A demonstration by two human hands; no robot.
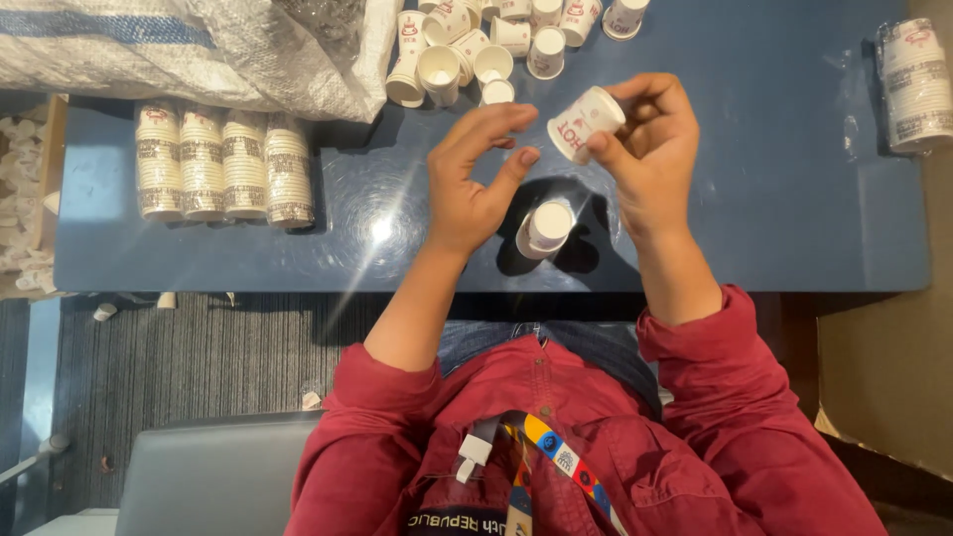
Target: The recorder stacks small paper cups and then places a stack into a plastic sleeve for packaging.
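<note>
Pinching a white paper cup [586, 121] on its side in the right hand [650, 164], mouth tilted toward the left, probably for a look at the rim. Hovering just beside it with the left hand [475, 184], fingers spread and empty. Standing upside down below both hands on the blue table [774, 208], a second cup [545, 228].

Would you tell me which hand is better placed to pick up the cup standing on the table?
Left. The left hand is empty and hovers beside the cup, while the right hand holds another cup.
</note>
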